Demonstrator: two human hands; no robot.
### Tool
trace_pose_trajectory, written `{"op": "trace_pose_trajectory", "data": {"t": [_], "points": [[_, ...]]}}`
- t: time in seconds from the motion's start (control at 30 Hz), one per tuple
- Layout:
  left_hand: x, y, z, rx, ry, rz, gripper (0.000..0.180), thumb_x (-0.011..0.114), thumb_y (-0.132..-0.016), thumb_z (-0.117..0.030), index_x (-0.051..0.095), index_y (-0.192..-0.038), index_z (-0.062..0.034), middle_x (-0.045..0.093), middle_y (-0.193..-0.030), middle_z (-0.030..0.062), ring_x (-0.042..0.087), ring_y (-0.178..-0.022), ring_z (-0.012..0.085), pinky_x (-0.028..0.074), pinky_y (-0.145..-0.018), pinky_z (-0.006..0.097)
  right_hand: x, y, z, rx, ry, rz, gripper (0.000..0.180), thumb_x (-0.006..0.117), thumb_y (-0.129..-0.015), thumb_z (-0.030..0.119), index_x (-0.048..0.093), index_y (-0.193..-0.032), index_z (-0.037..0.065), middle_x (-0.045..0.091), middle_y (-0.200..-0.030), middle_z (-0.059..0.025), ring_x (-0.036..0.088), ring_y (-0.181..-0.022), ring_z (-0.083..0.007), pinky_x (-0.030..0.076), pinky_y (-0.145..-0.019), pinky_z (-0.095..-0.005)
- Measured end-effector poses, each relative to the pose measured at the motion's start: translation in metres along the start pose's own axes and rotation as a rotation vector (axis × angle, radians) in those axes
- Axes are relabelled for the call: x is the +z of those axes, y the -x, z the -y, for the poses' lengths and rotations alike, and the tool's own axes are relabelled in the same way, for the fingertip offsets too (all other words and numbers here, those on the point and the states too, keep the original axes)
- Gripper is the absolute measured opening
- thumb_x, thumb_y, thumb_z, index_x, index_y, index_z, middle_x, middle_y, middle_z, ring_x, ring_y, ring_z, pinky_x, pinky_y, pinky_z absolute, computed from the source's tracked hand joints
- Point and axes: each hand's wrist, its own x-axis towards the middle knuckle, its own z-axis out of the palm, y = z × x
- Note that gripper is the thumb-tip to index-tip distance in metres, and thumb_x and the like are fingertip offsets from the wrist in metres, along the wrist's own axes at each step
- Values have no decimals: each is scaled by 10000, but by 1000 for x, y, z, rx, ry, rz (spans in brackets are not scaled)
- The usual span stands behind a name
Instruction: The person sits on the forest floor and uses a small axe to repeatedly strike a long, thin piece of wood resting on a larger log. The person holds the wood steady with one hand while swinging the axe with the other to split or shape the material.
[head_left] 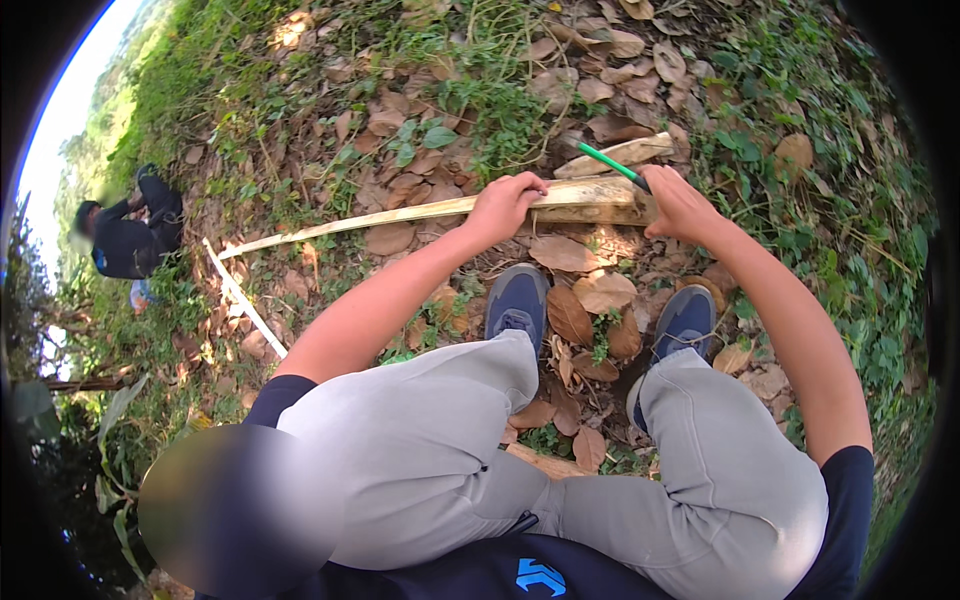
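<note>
Taking the thick wooden block [590, 214] as the landmark, the long pale strip [380, 217] lies with its right end along the block's top and runs away to the left of it over the leaf litter. Left of the block, the left hand [505, 207] is curled over the strip, seemingly pinning it down; whether its fingertips also pinch something small is too fine to tell. At the block's right end, the right hand [680, 203] grasps the black grip of a green tool [608, 161], whose shaft slants over the far side of the block, above a short split piece [620, 157]; the tool's working end is unclear. The step in hand looks like working the strip's end against the block. To do it well, the left hand should press the strip flat and sit clear of the tool's path, with strokes short and square over the block's solid middle. The shoes [517, 305], on the near side of the block, are best out of line too.
</note>
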Motion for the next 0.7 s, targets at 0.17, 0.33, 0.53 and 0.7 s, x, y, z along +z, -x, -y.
{"op": "trace_pose_trajectory", "data": {"t": [0.17, 0.33, 0.53, 0.7], "points": [[4, 8, 7, 27, 33, -93, 106, 616, -979, -128, 669, -1058, -82, 718, -982, 107, 646, -973, 335, 508, -858, 440, 20, -1, -3, -204, 140, -205, 657, 803, -638, 15, 475, -1204, -44, 554, -1333, -229, 497, -1326, -395, 399, -1155, -433], [6, 4, 4, 12, 54, -84, 121, 619, -978, -129, 678, -1074, -84, 716, -968, 110, 645, -962, 337, 506, -854, 444, 19, -2, -10, -187, 124, -187, 649, 812, -623, 32, 476, -1175, -30, 548, -1324, -237, 494, -1310, -407, 415, -1117, -450], [-4, 5, -7, -118, 153, 74, 155, 649, -973, -136, 703, -1098, -61, 749, -1041, 134, 716, -913, 312, 543, -819, 413, 15, 23, -3, -203, 104, -174, 596, 830, -594, 61, 497, -1082, -14, 576, -1157, -204, 551, -1168, -391, 456, -1020, -421], [9, 7, -28, -19, 193, 90, 149, 672, -965, -91, 710, -1100, -41, 739, -1183, 91, 692, -1087, 225, 514, -990, 364, 31, 63, -14, -137, 92, -176, 633, 859, -646, 74, 488, -1152, -13, 530, -1381, -226, 523, -1260, -396, 422, -1120, -437]]}}
